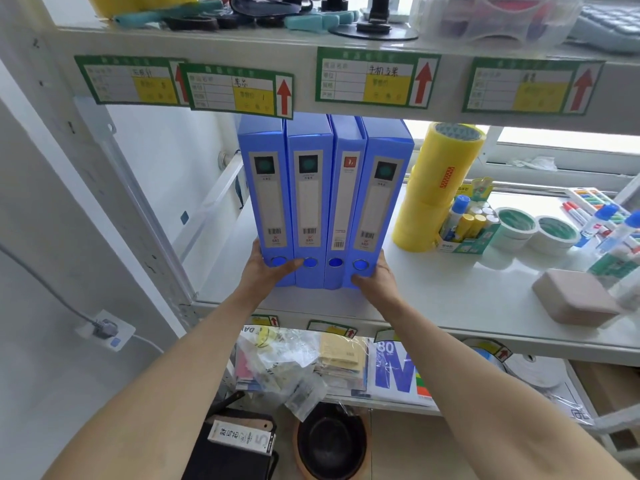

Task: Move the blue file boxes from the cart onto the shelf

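Several blue file boxes (322,202) stand upright side by side on the white middle shelf (433,299), spines facing me, each with a grey label and a round finger hole near the bottom. My left hand (263,268) presses against the bottom left corner of the row, thumb across the front of the leftmost spines. My right hand (375,277) holds the bottom right corner of the rightmost box. Together the hands squeeze the row from both sides. The cart is out of view.
Right of the boxes stand a stack of yellow tape rolls (436,188), a box of glue sticks (467,226), white tape rolls (536,230), markers and a pinkish case (575,299). The labelled upper shelf beam (346,81) hangs just above the box tops. Below are papers and bags.
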### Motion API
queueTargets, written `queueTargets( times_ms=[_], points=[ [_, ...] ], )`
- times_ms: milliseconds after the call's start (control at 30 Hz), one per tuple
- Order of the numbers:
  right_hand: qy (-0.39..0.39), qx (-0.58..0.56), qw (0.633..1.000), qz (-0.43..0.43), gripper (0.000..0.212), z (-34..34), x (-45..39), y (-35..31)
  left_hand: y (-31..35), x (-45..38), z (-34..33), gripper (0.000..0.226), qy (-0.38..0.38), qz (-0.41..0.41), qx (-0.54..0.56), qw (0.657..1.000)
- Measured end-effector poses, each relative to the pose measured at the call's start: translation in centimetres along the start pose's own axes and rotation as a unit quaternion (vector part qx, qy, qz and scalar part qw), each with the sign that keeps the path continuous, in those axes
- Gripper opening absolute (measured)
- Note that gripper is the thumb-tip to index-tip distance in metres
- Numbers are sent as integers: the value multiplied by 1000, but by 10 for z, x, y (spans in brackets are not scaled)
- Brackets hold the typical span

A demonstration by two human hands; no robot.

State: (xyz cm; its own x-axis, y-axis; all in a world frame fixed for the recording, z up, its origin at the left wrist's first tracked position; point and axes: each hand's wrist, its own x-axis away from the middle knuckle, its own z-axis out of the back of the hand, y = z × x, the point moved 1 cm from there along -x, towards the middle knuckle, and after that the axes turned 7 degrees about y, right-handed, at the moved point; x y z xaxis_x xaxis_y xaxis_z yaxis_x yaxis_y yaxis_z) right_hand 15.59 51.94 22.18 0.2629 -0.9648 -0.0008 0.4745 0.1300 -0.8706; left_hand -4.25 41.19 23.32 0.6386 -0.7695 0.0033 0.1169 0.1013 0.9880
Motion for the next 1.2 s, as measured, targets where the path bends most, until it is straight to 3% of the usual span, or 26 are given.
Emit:
queueTargets(
  times_ms=[500, 767, 1067, 1200],
  points=[
    [16, 14, 1000, 22, 63, -10, 13, 0, 2, -8, 9, 76, 15, -14, -52, 998],
    [18, 3, 1000, 10, 85, -12, 10, 5, 5, -7, 12, 76, 8, -22, -41, 999],
    [5, 33, 999, 12, 79, -14, 0, 18, 19, 4, 12, 68, -2, -22, -69, 997],
    [26, 24, 999, -29, 98, -10, 2, 18, 21, 9, 15, 65, -18, -27, -111, 993]
  ],
)
